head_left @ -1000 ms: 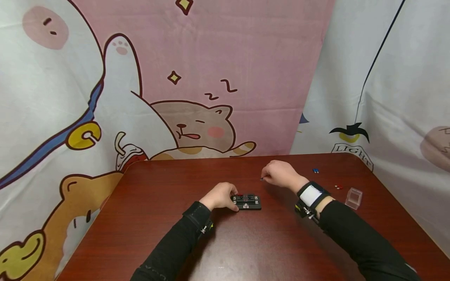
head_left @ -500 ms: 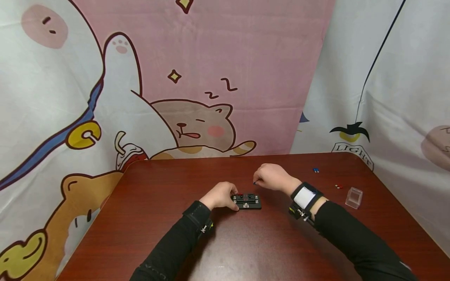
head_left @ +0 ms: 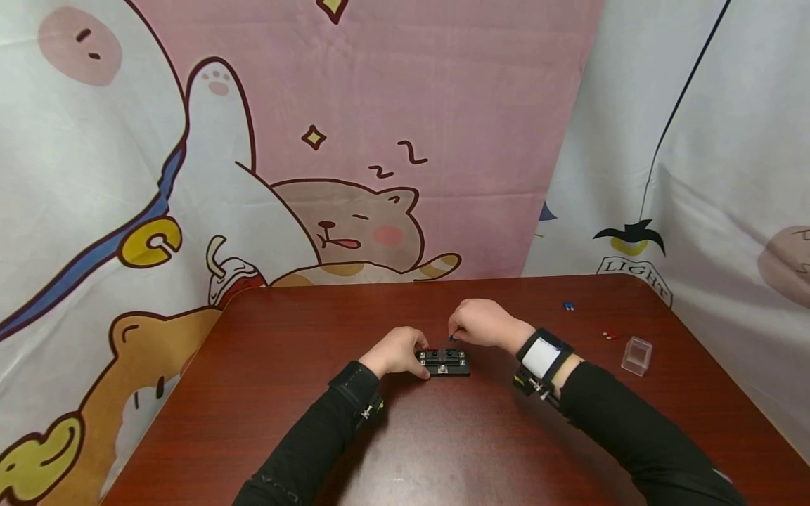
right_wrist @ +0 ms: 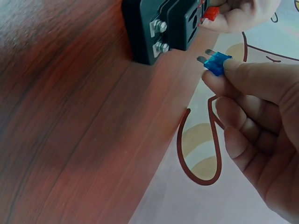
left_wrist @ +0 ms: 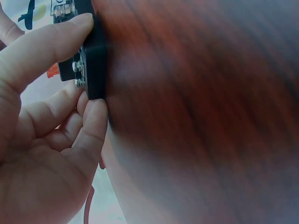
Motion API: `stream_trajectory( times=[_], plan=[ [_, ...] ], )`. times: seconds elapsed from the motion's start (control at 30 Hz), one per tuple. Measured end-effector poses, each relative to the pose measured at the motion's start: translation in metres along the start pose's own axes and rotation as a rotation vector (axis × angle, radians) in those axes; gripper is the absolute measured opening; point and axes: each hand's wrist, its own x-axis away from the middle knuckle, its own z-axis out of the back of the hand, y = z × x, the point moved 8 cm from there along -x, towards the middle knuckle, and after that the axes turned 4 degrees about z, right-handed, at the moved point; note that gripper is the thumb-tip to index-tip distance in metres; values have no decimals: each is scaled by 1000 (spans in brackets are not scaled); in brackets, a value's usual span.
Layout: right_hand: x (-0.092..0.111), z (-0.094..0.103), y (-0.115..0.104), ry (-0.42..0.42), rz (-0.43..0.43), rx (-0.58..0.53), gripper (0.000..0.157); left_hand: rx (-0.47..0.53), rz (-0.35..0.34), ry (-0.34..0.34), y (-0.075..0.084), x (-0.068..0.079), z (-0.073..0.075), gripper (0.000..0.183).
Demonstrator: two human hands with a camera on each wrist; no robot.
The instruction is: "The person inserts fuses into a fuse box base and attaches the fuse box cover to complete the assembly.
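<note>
Head view: clear box (head_left: 637, 356), red bits (head_left: 609, 336), blue pieces (head_left: 569, 306) off right, well apart from black block (head_left: 445, 364). Red piece (right_wrist: 211, 13) in block, near left hand (head_left: 395, 351). Left hand clamped on block's left end; right hand (head_left: 486, 325) pinches blue blade fuse (right_wrist: 217, 63) near block, not touching, prongs toward it. Brown surface (head_left: 455, 436), cartoon-print cloth (head_left: 443, 105) behind.

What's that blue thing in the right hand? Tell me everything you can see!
The blue piece is small and see-through, like plastic. Two flat, grey, metal-looking prongs stick out of one end, pointing toward the black block. The right hand pinches it between thumb and finger, up in the air. It's close to the block but not touching it.
</note>
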Motion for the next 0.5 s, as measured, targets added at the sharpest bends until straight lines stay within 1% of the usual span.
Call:
stream_trajectory(
  times=[0.3, 0.5],
  plan=[
    [-4, -1, -8, -54, -6, 2, 6, -4, -22, 6, 1, 0, 0, 39],
    [-5, -5, -8, -83, -26, -4, 6, -3, -9, -1, 0, 0, 0, 39]
  ],
)
